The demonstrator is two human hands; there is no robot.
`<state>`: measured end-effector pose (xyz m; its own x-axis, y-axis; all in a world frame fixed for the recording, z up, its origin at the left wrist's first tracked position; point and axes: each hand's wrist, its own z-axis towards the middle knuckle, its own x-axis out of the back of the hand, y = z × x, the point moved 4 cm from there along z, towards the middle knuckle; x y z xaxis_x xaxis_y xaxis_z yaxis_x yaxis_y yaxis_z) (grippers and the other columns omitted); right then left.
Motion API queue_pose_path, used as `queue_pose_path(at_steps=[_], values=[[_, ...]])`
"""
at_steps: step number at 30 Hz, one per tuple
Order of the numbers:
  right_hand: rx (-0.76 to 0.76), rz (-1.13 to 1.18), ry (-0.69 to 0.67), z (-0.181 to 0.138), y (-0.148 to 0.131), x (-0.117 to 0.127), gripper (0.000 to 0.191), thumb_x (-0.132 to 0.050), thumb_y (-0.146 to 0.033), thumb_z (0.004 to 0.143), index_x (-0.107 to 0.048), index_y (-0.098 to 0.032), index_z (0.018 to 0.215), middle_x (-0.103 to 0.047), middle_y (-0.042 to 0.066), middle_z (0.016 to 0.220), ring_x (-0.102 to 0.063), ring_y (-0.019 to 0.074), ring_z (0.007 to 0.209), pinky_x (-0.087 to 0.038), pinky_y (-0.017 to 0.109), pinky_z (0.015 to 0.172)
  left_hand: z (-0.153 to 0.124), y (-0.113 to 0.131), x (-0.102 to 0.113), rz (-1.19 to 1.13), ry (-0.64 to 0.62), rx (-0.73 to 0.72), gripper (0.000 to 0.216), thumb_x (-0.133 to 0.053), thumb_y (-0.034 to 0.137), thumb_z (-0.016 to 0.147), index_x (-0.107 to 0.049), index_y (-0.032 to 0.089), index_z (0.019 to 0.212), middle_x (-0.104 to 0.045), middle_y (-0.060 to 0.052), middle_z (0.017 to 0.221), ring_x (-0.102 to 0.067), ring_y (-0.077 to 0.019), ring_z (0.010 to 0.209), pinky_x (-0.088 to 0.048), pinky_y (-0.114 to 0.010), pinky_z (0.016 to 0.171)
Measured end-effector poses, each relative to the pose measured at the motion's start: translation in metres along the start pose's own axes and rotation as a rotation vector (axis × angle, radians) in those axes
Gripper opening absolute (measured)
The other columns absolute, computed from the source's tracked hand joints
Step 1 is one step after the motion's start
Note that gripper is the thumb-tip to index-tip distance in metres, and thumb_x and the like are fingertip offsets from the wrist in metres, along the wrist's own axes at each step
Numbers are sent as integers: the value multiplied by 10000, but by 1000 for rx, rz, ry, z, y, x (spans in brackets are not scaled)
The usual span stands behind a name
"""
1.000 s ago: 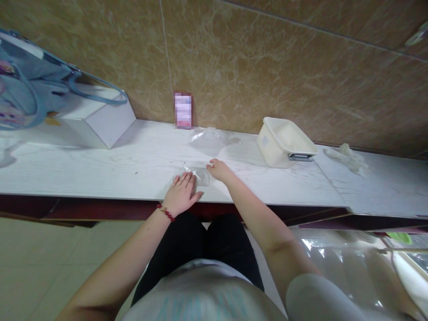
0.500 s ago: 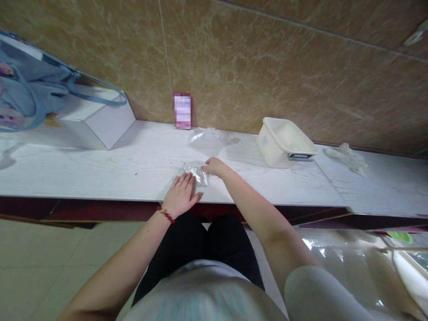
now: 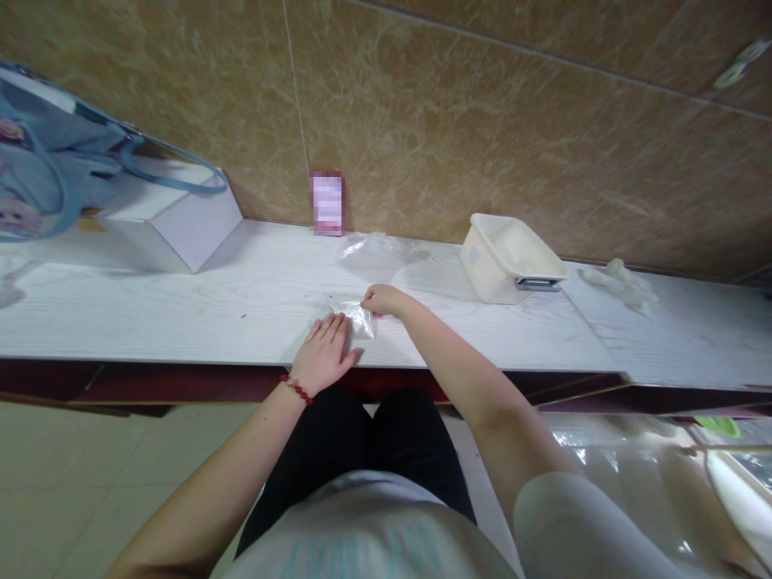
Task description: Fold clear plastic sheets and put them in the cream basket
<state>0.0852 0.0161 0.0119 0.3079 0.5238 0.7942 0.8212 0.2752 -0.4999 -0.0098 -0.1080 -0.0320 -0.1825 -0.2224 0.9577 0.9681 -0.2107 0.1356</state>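
Note:
A small clear plastic bag [image 3: 363, 325] lies flat near the front edge of the white wood-grain counter [image 3: 199, 318]. My left hand [image 3: 326, 347] rests on the bag's left part, palm down, with the fingers stretched out and the thumb apart. At the bag's upper right corner, my right hand [image 3: 383, 301] has its fingers pinched together on the plastic. Just behind lies another clear plastic bag [image 3: 371, 251], spread flat. I cannot make out anything inside either bag.
A cream plastic bin [image 3: 491, 269] with a grey handle stands at the right, with crumpled clear plastic [image 3: 621, 285] beyond it. A blurred-out upright panel [image 3: 327, 203] leans on the wall. At the left, a blue bag [image 3: 54, 153] sits on a white box [image 3: 199, 221].
My right hand's fingers have curled in a little at the bag's corner. My left hand stays on the bag. The whole view has shifted slightly.

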Motion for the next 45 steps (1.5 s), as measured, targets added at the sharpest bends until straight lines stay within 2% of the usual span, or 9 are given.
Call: queue_pose_path(at_steps=[7, 13, 17, 26, 31, 34, 36, 40, 45], values=[[-56, 482, -100, 0, 11, -11, 399, -556, -75, 688, -459, -196, 1056, -454, -88, 457, -472, 66, 415, -484, 216, 486, 0, -2, 0, -69, 21, 19, 729, -377, 526, 788, -315, 7, 1298, -390, -211, 1326, -307, -274, 1262, -207, -408, 1052], [-52, 670, -167, -14, -1, 0, 229, -541, -77, 729, -508, -175, 933, -477, -73, 475, -462, 34, 401, -491, 183, 484, 7, -5, 7, -100, 118, 127, 597, -423, 377, 781, -347, 58, 1280, -413, -176, 1319, -345, -280, 1237, -243, -445, 1028], [-49, 673, -151, -23, -7, 14, 280, -515, -63, 740, -503, -176, 997, -494, -66, 472, -482, 44, 406, -493, 187, 488, 19, -1, 20, -115, 190, 103, 510, -388, 230, 775, -381, 72, 1260, -456, -148, 1291, -363, -245, 1230, -246, -426, 1033], [7, 791, -43, -33, -3, 50, 141, -454, -143, 807, -534, -163, 921, -521, -30, 540, -532, 57, 478, -393, 134, 454, 55, 9, 41, -300, 271, 30, 429, -353, 216, 801, -479, 133, 1203, -488, -94, 1274, -394, -209, 1212, -244, -415, 1042], [16, 827, 87, -34, 22, 74, 282, -410, -383, 844, -541, -149, 928, -530, -1, 632, -460, 47, 473, -367, 149, 451, 88, -4, 48, -896, 117, 247, 330, -429, 342, 800, -626, 140, 970, -642, -75, 1045, -533, -241, 1049, -372, -373, 952], [80, 748, 218, -28, 40, 86, 360, -392, -473, 831, -564, -164, 895, -552, 20, 758, -473, 56, 571, -396, 153, 513, 112, 0, 42, -1473, -104, 363, 269, -452, 287, 792, -614, 119, 926, -664, -85, 959, -588, -217, 951, -430, -379, 892], [86, 715, 219, -21, 48, 87, 339, -433, -477, 809, -564, -167, 855, -562, 29, 845, -504, 72, 672, -431, 170, 585, 128, 5, 38, -1728, -264, 425, 242, -430, 217, 797, -597, 107, 933, -670, -90, 906, -622, -194, 859, -472, -385, 835], [71, 726, 147, -4, 55, 77, 195, -577, -341, 748, -510, -159, 734, -549, 6, 755, -519, 84, 683, -471, 210, 626, 154, 4, 27, -1834, -399, 527, 240, -387, 159, 811, -599, 96, 905, -672, -86, 818, -639, -174, 756, -513, -366, 767], [37, 917, 157, 17, 64, 61, 122, -571, -183, 745, -465, -159, 690, -536, -15, 669, -515, 62, 565, -491, 218, 571, 167, -5, 8, -1874, -366, 507, 242, -394, 191, 830, -603, 100, 912, -676, -83, 820, -638, -180, 769, -521, -355, 752]])
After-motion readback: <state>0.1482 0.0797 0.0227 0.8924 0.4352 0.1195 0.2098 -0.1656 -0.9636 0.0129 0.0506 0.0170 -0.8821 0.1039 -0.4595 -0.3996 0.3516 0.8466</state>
